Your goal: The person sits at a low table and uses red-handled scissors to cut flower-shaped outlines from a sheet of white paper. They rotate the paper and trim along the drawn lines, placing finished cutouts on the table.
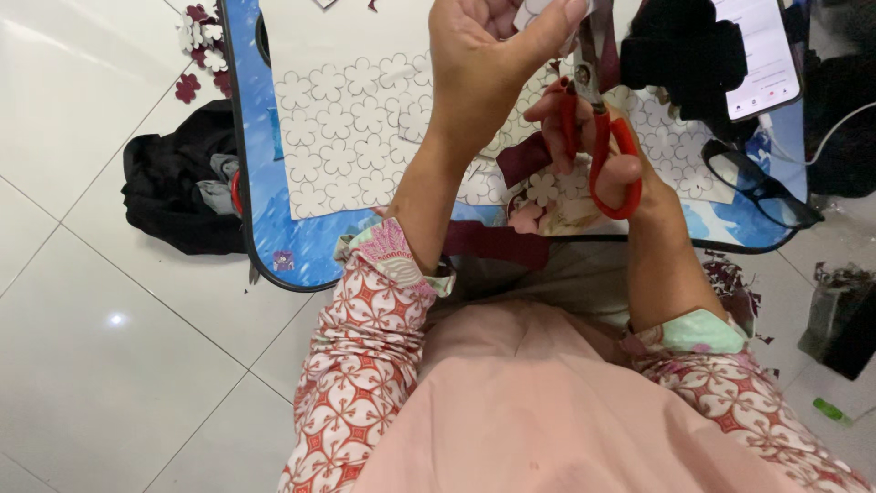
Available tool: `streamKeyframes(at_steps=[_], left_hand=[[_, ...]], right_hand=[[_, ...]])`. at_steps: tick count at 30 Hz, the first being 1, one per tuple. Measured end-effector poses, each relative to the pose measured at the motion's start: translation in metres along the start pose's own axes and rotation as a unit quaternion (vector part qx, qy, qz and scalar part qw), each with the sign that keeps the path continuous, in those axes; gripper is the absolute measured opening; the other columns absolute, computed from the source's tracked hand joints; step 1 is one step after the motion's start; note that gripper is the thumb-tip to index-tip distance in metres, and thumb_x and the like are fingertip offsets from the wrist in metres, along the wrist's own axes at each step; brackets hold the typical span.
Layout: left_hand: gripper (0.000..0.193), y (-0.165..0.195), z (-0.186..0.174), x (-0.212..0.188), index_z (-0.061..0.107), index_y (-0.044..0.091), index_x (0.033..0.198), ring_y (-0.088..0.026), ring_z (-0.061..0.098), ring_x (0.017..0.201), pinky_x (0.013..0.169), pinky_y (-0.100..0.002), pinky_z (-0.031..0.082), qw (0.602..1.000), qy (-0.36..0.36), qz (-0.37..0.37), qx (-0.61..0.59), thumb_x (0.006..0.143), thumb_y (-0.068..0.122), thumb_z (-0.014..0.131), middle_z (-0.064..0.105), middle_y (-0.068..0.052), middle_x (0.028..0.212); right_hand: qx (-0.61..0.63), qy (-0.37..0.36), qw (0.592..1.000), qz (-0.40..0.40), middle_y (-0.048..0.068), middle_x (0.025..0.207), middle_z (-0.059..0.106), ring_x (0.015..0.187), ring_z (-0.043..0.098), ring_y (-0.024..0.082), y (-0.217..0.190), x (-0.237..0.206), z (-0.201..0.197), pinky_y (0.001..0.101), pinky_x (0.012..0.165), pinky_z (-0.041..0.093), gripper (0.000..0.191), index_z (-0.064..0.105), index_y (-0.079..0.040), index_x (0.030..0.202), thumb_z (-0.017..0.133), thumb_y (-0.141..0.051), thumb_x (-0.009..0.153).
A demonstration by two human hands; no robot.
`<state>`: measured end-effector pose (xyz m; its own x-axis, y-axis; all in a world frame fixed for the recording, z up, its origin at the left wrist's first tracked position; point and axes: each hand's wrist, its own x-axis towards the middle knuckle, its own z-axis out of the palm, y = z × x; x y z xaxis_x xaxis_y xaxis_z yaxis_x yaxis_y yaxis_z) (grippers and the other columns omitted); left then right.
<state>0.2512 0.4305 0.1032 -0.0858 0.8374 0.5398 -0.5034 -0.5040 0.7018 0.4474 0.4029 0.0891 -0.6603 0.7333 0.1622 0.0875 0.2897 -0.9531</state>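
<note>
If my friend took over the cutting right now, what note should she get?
Left hand: raised over the small table, pinching a small white piece at the top edge of the view.
Right hand: fingers through the red scissors, blades pointing up at that piece.
White sheet printed with flower outlines lies on the table, mostly uncut.
Done: a few cut flowers, white and dark red, sit on the floor by the table's far left corner; dark red scraps lie by the right elbow.
Left: the many flowers on the sheet.
</note>
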Motion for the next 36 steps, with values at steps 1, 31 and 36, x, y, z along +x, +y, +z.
streamKeyframes(at_steps=[1,31,36], left_hand=[[0.008,0.000,-0.001,0.001,0.072,0.000,0.110,-0.008,0.072,0.080,0.070,-0.023,0.062,1.000,-0.008,0.019,0.011,0.104,0.005,0.074,0.074,-0.006,0.092],[0.007,0.004,-0.008,0.005,0.072,0.002,0.107,-0.009,0.070,0.076,0.065,-0.024,0.060,1.000,-0.014,-0.020,0.002,0.103,0.006,0.076,0.073,-0.004,0.088],[0.007,0.005,-0.009,0.005,0.073,0.002,0.107,-0.009,0.070,0.077,0.065,-0.024,0.059,0.999,-0.019,-0.024,-0.009,0.104,0.008,0.076,0.073,-0.004,0.088]], right_hand=[[-0.004,0.001,1.000,0.003,-0.003,0.078,0.046,0.066,0.048,0.008,-0.001,0.000,0.000,0.0255,0.064,0.041,0.128,0.061,-0.005,0.127,0.021,-0.107,0.062],[0.037,0.004,0.998,0.050,-0.003,0.064,0.047,0.053,0.050,0.009,0.013,-0.002,-0.018,0.0238,0.050,0.040,0.119,0.061,-0.006,0.108,0.037,-0.107,0.050],[-0.010,-0.010,0.999,0.041,-0.006,0.058,0.045,0.050,0.047,0.007,0.011,-0.003,-0.023,0.0225,0.048,0.036,0.119,0.063,-0.006,0.106,0.031,-0.108,0.053]])
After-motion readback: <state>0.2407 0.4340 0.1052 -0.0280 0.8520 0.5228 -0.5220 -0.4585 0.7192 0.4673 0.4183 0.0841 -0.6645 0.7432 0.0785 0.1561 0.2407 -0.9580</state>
